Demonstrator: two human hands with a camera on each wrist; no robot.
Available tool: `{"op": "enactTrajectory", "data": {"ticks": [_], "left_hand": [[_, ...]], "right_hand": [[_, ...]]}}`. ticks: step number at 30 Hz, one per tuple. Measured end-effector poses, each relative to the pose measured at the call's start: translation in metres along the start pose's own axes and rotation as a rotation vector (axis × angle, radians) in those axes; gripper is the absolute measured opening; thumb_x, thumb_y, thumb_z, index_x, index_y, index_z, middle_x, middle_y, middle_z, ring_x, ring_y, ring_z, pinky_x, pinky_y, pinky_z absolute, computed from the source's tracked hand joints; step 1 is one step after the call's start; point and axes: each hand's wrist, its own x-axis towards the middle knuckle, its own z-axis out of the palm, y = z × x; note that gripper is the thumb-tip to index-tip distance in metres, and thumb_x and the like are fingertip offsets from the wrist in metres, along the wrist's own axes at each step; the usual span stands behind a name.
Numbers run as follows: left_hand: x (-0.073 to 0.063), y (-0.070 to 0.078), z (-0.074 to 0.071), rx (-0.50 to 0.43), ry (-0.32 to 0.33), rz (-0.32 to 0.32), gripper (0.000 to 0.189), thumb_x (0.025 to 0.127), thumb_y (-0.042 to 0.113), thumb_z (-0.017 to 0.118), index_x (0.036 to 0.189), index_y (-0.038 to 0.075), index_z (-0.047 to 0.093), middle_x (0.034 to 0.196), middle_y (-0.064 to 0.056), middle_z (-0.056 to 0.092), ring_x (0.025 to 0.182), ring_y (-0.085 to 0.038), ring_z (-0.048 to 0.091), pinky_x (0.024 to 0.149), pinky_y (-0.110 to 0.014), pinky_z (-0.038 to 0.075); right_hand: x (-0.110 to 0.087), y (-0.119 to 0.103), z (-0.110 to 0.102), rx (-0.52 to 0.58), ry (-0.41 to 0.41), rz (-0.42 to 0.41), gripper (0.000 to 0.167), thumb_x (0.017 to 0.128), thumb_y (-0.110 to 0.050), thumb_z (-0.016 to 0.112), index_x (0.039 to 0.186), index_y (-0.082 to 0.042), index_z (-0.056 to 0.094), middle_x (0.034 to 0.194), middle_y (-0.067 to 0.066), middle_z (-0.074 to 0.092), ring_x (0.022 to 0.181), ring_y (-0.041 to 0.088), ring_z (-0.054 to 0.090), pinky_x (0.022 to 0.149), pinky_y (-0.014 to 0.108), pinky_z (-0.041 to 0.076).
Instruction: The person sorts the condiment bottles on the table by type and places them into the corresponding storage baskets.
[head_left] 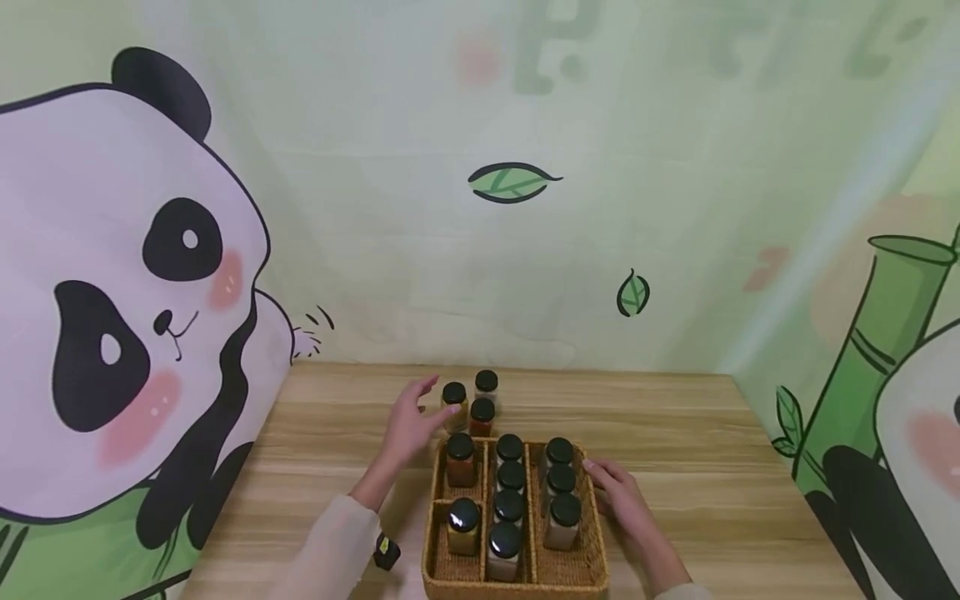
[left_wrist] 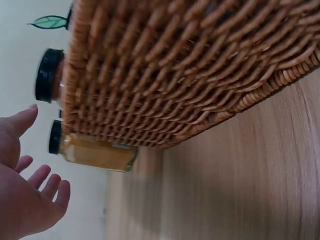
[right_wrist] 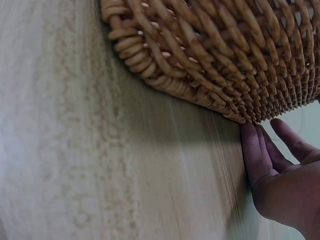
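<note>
A woven basket (head_left: 517, 590) with divided compartments holds several spice jars with black lids. Behind its far left corner stand three more jars, among them one with yellow contents (head_left: 454, 410). My left hand (head_left: 411, 421) is beside that yellow jar, thumb and fingers spread apart around its left side. In the left wrist view the yellow jar (left_wrist: 97, 152) shows past the basket wall, and the fingers are apart from it. At the basket's right side is my right hand (head_left: 621, 496); in the right wrist view its extended fingertips (right_wrist: 252, 135) touch the lower wicker wall.
A small black item with a yellow mark (head_left: 386, 552) lies left of the basket, near the left sleeve (head_left: 337, 533). The wooden table (head_left: 675, 425) ends at a printed backdrop with pandas and bamboo. Low dividers part the basket's compartments.
</note>
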Motion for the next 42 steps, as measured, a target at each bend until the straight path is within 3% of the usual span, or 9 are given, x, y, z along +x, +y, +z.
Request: {"op": "enactTrajectory", "data": {"ticks": [5,12,21,31,37,42], "left_hand": [[0.005,-0.011,0.005,0.025,-0.019,-0.030,0.072,0.093,0.023,0.085,0.154,0.003,0.051,0.155,-0.019,0.052,0.143,-0.041,0.048,0.115,-0.060,0.045],[0.014,-0.014,0.013,0.052,-0.018,0.023,0.062,0.092,0.016,0.085,0.146,0.001,0.059,0.142,-0.022,0.061,0.130,-0.041,0.057,0.107,-0.060,0.051],[0.016,-0.018,0.019,0.191,0.021,0.020,0.055,0.092,0.014,0.085,0.142,0.004,0.064,0.130,-0.021,0.063,0.120,-0.038,0.062,0.097,-0.052,0.056],[0.018,-0.021,0.014,0.178,0.064,0.047,0.051,0.090,0.015,0.088,0.137,0.006,0.069,0.125,-0.016,0.070,0.115,-0.034,0.065,0.097,-0.052,0.056],[0.022,-0.006,0.001,0.127,0.061,0.115,0.051,0.090,0.022,0.088,0.135,0.006,0.070,0.123,-0.013,0.073,0.113,-0.030,0.066,0.097,-0.054,0.056],[0.016,0.027,-0.019,0.136,0.007,0.172,0.051,0.090,0.024,0.088,0.135,0.006,0.070,0.121,-0.010,0.074,0.113,-0.029,0.066,0.100,-0.055,0.056]], "right_hand": [[0.000,0.002,0.003,0.026,-0.016,0.009,0.057,0.104,-0.045,0.066,0.134,0.004,0.063,0.128,0.016,0.066,0.113,0.025,0.065,0.086,0.042,0.063],[-0.001,0.004,0.003,0.015,-0.004,0.003,0.056,0.105,-0.045,0.064,0.134,0.003,0.063,0.127,0.016,0.067,0.113,0.024,0.065,0.087,0.041,0.063],[-0.001,0.007,0.007,0.047,-0.028,-0.008,0.054,0.103,-0.043,0.068,0.132,0.003,0.065,0.124,0.016,0.068,0.112,0.027,0.065,0.087,0.041,0.063],[-0.001,0.007,0.008,0.024,-0.016,-0.005,0.054,0.104,-0.045,0.067,0.133,0.000,0.066,0.124,0.014,0.068,0.115,0.026,0.063,0.090,0.040,0.062],[0.000,0.003,0.004,0.038,-0.009,-0.002,0.056,0.104,-0.044,0.067,0.135,0.002,0.064,0.124,0.016,0.067,0.111,0.025,0.064,0.087,0.038,0.063],[0.001,0.001,-0.002,0.046,-0.007,0.000,0.054,0.104,-0.042,0.067,0.134,0.003,0.063,0.124,0.016,0.066,0.111,0.026,0.064,0.087,0.038,0.062]]}}
